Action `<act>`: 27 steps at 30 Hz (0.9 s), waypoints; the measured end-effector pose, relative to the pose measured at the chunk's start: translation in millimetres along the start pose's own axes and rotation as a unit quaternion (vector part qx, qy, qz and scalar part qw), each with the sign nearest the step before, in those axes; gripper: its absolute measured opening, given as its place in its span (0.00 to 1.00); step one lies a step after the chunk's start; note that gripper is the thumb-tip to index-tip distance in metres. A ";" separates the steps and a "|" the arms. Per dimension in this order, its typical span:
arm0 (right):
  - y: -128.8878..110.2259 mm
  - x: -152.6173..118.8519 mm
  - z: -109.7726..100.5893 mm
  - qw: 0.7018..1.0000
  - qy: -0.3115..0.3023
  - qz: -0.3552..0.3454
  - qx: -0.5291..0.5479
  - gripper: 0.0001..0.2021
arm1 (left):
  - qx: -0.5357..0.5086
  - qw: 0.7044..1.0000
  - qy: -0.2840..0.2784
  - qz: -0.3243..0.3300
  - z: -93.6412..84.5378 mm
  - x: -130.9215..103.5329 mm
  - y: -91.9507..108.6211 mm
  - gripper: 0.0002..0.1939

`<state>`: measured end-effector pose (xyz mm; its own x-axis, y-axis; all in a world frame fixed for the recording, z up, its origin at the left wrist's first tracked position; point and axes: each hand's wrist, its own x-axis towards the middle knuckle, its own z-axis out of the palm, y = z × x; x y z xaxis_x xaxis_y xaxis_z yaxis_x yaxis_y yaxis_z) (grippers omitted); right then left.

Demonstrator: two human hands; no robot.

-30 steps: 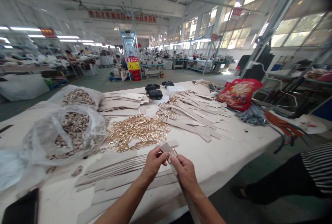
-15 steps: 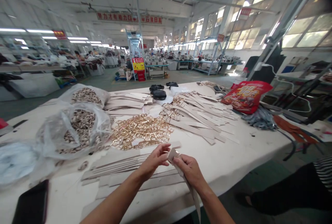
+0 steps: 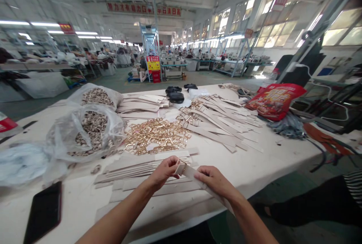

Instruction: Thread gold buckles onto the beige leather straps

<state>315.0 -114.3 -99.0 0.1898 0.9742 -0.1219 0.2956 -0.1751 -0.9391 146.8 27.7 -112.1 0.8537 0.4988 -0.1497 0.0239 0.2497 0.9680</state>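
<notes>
A pale beige strap (image 3: 191, 173) is stretched between my two hands above the near edge of the table. My left hand (image 3: 166, 171) pinches its end, where a small gold buckle (image 3: 181, 162) shows at the fingertips. Further along, my right hand (image 3: 215, 182) is closed on the strap, thumb on top, and the tail runs down beneath my right forearm. Below and left of my hands lie flat rows of beige straps (image 3: 124, 178). Just beyond them is a heap of gold buckles (image 3: 158, 135). More straps (image 3: 217, 123), some with buckles at their ends, fan out to its right.
Two clear plastic bags of beige loops (image 3: 94, 129) stand at the left. A dark phone (image 3: 43, 214) lies near left. A red printed bag (image 3: 275, 100) and brown leather pieces (image 3: 324, 142) sit at the right. Someone's dark-clothed leg (image 3: 305, 202) is beside the table.
My left hand has closed on the strap's end, where before its fingers were apart. The strap is now stretched flatter between my hands. The view has shifted slightly.
</notes>
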 end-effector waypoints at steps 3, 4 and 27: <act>-3.9 4.2 7.3 0.999 0.028 0.005 -0.020 0.22 | 0.176 0.979 0.053 0.091 1.5 -2.4 3.4 0.13; -4.6 6.7 12.8 0.998 0.046 0.005 -0.042 0.23 | 0.232 0.962 0.079 0.117 3.1 -4.1 4.3 0.11; -61.9 114.3 62.6 0.933 -0.244 -0.077 -0.252 0.18 | -0.064 0.979 0.183 0.055 -71.8 -52.1 -9.8 0.21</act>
<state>259.9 16.8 -74.9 -0.3039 0.9208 -0.2447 0.7101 0.0477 -0.7025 64.7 58.9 -128.3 0.6025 0.7874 -0.1308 -0.1432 0.2679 0.9528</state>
